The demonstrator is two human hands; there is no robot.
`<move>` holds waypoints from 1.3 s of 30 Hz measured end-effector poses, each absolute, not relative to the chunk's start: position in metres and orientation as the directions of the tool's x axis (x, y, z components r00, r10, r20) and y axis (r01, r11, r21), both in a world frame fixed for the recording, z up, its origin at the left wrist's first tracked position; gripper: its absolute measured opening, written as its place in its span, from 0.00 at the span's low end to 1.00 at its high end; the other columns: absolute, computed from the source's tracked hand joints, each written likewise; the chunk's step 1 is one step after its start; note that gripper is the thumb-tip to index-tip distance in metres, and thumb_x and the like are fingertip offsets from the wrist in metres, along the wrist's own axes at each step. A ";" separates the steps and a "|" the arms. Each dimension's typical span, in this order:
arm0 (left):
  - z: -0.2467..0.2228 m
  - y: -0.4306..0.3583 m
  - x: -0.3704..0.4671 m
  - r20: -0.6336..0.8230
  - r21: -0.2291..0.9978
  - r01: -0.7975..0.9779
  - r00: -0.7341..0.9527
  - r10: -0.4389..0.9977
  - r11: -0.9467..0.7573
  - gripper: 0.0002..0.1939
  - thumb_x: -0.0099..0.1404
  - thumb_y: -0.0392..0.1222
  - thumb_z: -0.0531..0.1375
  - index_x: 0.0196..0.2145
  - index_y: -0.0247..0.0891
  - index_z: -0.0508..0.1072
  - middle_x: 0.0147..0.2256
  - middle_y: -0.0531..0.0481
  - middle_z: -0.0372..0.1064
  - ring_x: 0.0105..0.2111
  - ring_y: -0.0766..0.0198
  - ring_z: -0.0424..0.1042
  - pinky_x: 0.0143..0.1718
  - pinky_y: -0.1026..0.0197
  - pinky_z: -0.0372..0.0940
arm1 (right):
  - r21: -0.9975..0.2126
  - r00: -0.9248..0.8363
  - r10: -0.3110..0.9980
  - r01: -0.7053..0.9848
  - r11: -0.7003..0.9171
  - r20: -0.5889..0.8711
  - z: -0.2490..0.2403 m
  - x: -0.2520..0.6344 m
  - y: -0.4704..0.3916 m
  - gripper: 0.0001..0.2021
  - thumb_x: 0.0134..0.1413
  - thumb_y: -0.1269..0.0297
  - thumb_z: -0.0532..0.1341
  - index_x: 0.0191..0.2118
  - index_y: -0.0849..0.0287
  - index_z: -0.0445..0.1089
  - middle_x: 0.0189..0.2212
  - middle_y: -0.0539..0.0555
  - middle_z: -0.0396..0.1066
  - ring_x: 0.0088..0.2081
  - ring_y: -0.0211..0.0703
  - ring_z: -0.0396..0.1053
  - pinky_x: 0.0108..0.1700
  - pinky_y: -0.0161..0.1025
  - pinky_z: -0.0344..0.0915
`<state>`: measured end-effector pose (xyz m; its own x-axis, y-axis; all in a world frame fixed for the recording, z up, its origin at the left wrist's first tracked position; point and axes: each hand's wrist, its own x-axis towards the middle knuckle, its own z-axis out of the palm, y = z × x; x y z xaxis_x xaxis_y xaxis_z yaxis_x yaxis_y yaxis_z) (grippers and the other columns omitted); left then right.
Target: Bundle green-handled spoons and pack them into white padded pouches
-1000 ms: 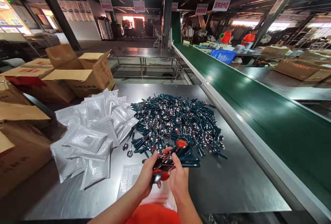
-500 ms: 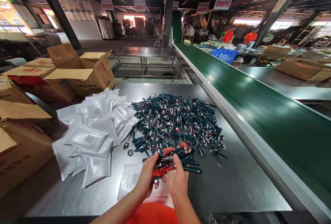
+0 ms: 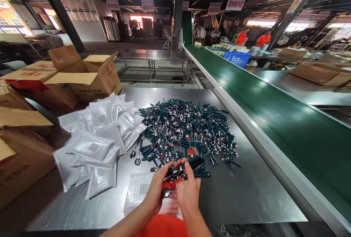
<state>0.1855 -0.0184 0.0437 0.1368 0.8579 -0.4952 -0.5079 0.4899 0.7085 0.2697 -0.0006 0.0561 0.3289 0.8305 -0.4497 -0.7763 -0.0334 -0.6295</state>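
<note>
A bundle of spoons [image 3: 178,171] with dark green handles is held between my two hands, above the near part of the metal table [image 3: 246,193]. My left hand [image 3: 157,186] closes round its left side, and my right hand [image 3: 189,184] grips its right side, thumb on top. Handles stick out to the right. Just beyond lies a large heap of similar spoons [image 3: 189,127]. A flat bubble mailer [image 3: 134,191] lies on the table beside my left hand, partly hidden by that arm. White padded mailers [image 3: 93,145] are piled at the left.
Open cardboard boxes [image 3: 90,78] stand at the left and back left. A green conveyor [image 3: 260,91] runs along the table's right side. Behind it are a blue basket [image 3: 237,58] and two people in orange shirts. Another metal table [image 3: 153,55] stands at the back.
The handles in my hands are drawn closer together, and the spoon bowl at the top of the bundle has shifted slightly left. Both hands still hold the bundle in nearly the same place.
</note>
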 end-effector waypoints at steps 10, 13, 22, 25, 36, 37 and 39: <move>0.028 -0.015 0.184 -0.420 0.789 -0.470 0.056 0.906 0.395 0.27 0.52 0.59 0.67 0.40 0.33 0.73 0.26 0.47 0.74 0.18 0.63 0.70 0.12 0.65 0.63 | -0.651 0.214 0.895 -0.752 -0.104 -0.390 0.054 0.278 -0.003 0.17 0.39 0.53 0.71 0.34 0.55 0.69 0.26 0.48 0.72 0.24 0.41 0.70 0.17 0.34 0.61; 0.030 -0.014 0.183 -0.493 0.717 -0.542 0.052 0.868 0.440 0.27 0.49 0.55 0.70 0.40 0.32 0.75 0.31 0.44 0.76 0.20 0.64 0.71 0.14 0.66 0.64 | -0.636 0.238 0.894 -0.769 -0.065 -0.380 0.052 0.276 -0.003 0.16 0.36 0.57 0.73 0.32 0.56 0.71 0.26 0.48 0.74 0.28 0.42 0.71 0.28 0.38 0.69; 0.033 -0.010 0.182 -0.686 0.420 -0.641 0.241 0.687 0.643 0.22 0.62 0.57 0.58 0.37 0.33 0.75 0.27 0.45 0.76 0.18 0.65 0.70 0.16 0.66 0.64 | -0.593 0.249 0.881 -0.804 -0.045 -0.403 0.049 0.276 -0.004 0.20 0.34 0.59 0.71 0.39 0.52 0.72 0.27 0.47 0.74 0.31 0.44 0.72 0.36 0.43 0.72; 0.033 -0.008 0.180 -0.667 0.453 -0.611 0.251 0.702 0.649 0.18 0.63 0.53 0.59 0.39 0.34 0.74 0.27 0.46 0.76 0.18 0.63 0.72 0.13 0.66 0.62 | -0.649 0.232 0.891 -0.756 -0.088 -0.391 0.051 0.278 -0.005 0.16 0.36 0.57 0.71 0.35 0.53 0.71 0.28 0.49 0.74 0.30 0.46 0.72 0.34 0.44 0.71; 0.023 -0.014 0.160 -0.572 0.688 -0.499 0.075 0.817 0.527 0.23 0.55 0.59 0.64 0.33 0.34 0.70 0.25 0.43 0.75 0.19 0.63 0.72 0.13 0.69 0.59 | -1.000 0.207 0.978 -0.018 -0.004 -0.008 0.060 0.343 0.014 0.16 0.51 0.50 0.64 0.39 0.56 0.73 0.36 0.54 0.74 0.38 0.47 0.71 0.41 0.40 0.65; 0.023 -0.015 0.160 -0.560 0.700 -0.491 0.073 0.825 0.518 0.24 0.55 0.60 0.64 0.33 0.34 0.70 0.25 0.43 0.75 0.19 0.63 0.72 0.13 0.69 0.59 | -0.997 0.147 0.989 0.076 -0.025 -0.013 0.062 0.348 0.016 0.16 0.52 0.49 0.63 0.37 0.57 0.75 0.33 0.55 0.74 0.36 0.47 0.70 0.39 0.40 0.65; 0.022 -0.016 0.160 -0.559 0.702 -0.490 0.072 0.826 0.517 0.24 0.54 0.61 0.65 0.33 0.34 0.71 0.25 0.44 0.75 0.19 0.63 0.72 0.13 0.69 0.59 | -0.982 0.069 0.998 0.187 -0.004 0.009 0.066 0.354 0.019 0.16 0.54 0.49 0.61 0.35 0.58 0.77 0.32 0.55 0.74 0.36 0.48 0.70 0.39 0.41 0.65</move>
<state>0.1602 -0.0156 0.0222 0.0716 0.8263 -0.5587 -0.4903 0.5170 0.7017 0.3537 0.0186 0.0657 0.0692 0.9976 0.0089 0.1870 -0.0042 -0.9824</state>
